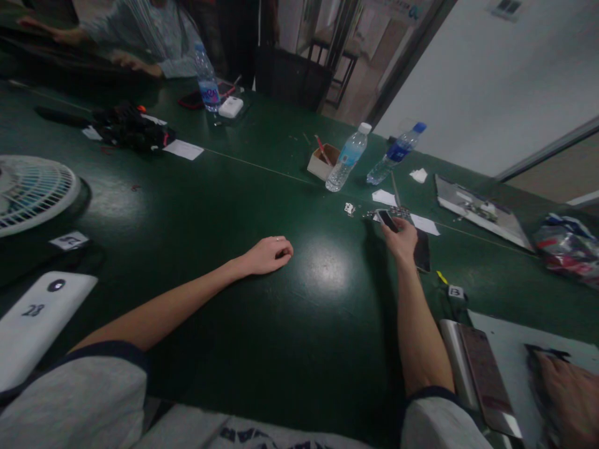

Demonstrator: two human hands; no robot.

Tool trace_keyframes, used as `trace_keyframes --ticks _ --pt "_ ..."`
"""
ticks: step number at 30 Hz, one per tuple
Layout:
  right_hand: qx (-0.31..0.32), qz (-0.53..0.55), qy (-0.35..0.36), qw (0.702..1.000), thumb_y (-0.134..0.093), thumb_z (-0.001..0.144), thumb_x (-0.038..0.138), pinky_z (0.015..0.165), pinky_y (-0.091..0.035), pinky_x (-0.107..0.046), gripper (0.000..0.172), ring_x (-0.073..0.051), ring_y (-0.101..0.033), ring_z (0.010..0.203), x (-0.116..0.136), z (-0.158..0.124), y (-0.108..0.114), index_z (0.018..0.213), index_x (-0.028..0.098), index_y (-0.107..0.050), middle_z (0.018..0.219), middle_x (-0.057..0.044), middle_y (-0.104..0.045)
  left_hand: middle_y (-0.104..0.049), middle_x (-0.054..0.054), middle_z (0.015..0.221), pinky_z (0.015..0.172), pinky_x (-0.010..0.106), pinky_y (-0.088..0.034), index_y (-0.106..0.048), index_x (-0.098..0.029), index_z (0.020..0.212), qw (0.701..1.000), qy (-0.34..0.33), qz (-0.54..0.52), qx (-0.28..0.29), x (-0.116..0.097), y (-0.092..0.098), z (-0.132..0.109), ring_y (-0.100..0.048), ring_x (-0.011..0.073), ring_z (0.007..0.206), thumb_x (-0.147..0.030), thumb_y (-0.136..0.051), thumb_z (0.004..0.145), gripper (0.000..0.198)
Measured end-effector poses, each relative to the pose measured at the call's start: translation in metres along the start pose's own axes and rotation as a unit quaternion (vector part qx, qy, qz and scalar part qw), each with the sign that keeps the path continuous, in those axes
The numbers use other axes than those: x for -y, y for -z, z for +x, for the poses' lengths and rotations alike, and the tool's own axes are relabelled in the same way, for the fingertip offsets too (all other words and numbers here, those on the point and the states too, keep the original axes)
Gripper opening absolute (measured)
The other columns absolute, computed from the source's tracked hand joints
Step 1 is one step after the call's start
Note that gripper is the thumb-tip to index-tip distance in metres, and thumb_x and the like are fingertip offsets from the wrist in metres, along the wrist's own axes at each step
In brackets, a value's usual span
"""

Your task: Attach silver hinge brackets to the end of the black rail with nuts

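Note:
On the green table rests my left hand, its fingers curled in with nothing showing in them and a ring on one finger. My right hand is closed on a small rectangular object with a dark face and a light rim; its exact kind is unclear. Beneath and beside that hand lies a dark flat slab, partly hidden by the wrist. Several small metal bits are scattered just beyond the fingers, near a small white piece and slips of white paper.
Two water bottles and a small box stand ahead. At left are a fan and a white power bank. A laptop, a phone and another person's hand are at right. Someone sits across the table.

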State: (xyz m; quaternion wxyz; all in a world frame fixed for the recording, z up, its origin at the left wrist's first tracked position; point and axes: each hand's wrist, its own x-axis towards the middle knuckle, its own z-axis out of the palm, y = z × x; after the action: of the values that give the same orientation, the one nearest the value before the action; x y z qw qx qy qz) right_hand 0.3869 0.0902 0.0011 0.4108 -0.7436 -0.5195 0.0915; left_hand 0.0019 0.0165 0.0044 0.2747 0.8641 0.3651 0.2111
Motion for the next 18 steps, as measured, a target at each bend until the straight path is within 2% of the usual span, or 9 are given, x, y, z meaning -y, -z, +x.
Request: trace_keyframes --ticks 2,5,13,18 --pt "-0.007 -0.085 0.067 0.994 -0.065 0.065 0.027 0.093 -0.043 -0.043 0.039 -0.024 -0.056 0.095 -0.0025 -0.0027 0.0004 0.102 0.014 -0.065 0.099 -0.010 -0.058 -0.059 0.005 0.085 0.066 0.026 -0.045 -0.065 -0.013 0.089 1.000 0.002 0.000 0.001 -0.0006 0.0005 0.0000 -0.054 0.0139 0.071 -0.020 -0.049 0.088 0.017" --pt "0.006 -0.121 0.110 0.987 -0.062 0.067 0.023 0.094 -0.042 -0.041 0.042 -0.023 -0.054 0.097 -0.0056 -0.0057 -0.0019 0.108 0.015 -0.064 0.107 -0.011 -0.052 -0.059 0.005 0.085 0.066 0.026 -0.045 -0.065 -0.013 0.089 1.000 0.003 0.000 0.000 -0.0010 0.0007 0.0001 -0.054 0.0139 0.071 -0.020 -0.048 0.088 0.018" --pt "-0.013 -0.121 0.136 0.983 -0.057 0.070 0.023 0.092 -0.042 -0.039 0.044 -0.023 -0.054 0.097 -0.0092 -0.0059 -0.0039 0.113 0.015 -0.061 0.111 -0.011 -0.049 -0.059 0.005 0.085 0.066 0.026 -0.045 -0.064 -0.013 0.089 1.000 -0.002 -0.002 -0.003 -0.0001 0.0000 0.0006 -0.054 0.0137 0.071 -0.021 -0.049 0.088 0.017" --pt "-0.020 -0.127 0.117 0.985 -0.058 0.069 0.024 0.091 -0.043 -0.039 0.044 -0.023 -0.055 0.097 -0.0041 -0.0085 -0.0019 0.113 0.015 -0.063 0.110 -0.012 -0.052 -0.059 0.005 0.086 0.066 0.026 -0.045 -0.065 -0.013 0.089 1.000 0.001 -0.007 -0.002 -0.0004 0.0003 0.0007 -0.054 0.0137 0.071 -0.020 -0.049 0.087 0.017"
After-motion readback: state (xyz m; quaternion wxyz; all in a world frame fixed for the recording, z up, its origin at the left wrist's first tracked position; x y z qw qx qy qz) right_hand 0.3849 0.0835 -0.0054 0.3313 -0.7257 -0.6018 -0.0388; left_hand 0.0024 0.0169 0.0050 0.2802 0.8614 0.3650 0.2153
